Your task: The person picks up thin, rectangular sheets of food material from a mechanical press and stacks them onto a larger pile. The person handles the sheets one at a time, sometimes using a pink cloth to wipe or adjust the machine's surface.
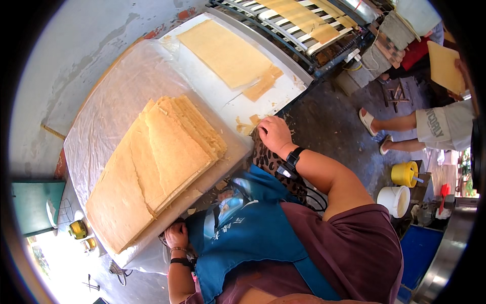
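Note:
My right hand point(274, 133) lies loosely curled on a leg in leopard-print cloth point(262, 152), beside the corner of a white board point(212, 85). Nothing shows in its fingers. Lower in view, my left hand point(176, 235) rests curled at the near edge of the plastic-covered table, also with nothing visible in it. Between and beyond both hands stands a thick stack of thin tan sheets point(152, 167) on clear plastic sheeting point(102, 102). Its top sheet is cracked across. One flat tan sheet point(228, 53) and a torn strip point(262, 83) lie on the board.
A slatted conveyor point(288, 26) carrying tan sheets adjoins the board's far side. At right a person's legs point(398, 123) stand on the floor; another tan sheet point(446, 68) is held up there. A yellow bucket point(402, 174) and a white bucket point(391, 201) stand behind my right arm.

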A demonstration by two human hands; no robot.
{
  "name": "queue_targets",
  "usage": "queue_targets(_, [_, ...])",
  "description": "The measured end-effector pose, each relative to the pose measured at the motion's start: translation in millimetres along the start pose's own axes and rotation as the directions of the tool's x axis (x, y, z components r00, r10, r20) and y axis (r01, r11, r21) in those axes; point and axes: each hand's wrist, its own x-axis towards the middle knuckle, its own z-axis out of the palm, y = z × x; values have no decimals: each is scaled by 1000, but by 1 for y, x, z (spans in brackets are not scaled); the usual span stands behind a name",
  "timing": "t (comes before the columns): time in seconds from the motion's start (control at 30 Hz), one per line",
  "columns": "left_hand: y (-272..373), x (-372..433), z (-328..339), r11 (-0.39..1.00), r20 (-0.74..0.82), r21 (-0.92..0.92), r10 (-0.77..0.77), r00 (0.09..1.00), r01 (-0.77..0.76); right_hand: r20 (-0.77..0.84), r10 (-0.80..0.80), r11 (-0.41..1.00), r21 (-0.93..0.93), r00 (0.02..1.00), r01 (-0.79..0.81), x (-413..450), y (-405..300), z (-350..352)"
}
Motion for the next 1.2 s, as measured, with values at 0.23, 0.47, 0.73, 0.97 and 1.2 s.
queue_targets(0.23, [-3, -1, 2, 1000, 10, 0, 7, 1000, -7, -9, -11, 1000, 2, 1000, 11, -1, -1, 1])
queue_targets(0.47, [1, 2, 2, 998, -47, -53, 41, 998, -44, -5, -4, 1000, -1, 1000, 4, -1, 1, 2])
queue_targets(0.73, [0, 0, -3, 1000, 73, 19, -17, 997, 15, -4, 7, 1000, 1, 1000, -7, -2, 0, 1])
queue_targets(0.97, [1, 2, 4, 1000, -13, -27, 3, 1000, -3, -3, 6, 1000, -2, 1000, -6, -3, 1, 3])
queue_targets(1.2, [-10, -3, 7, 999, -36, -30, 17, 999, -18, -2, -2, 1000, -3, 1000, 2, -3, 0, 3])
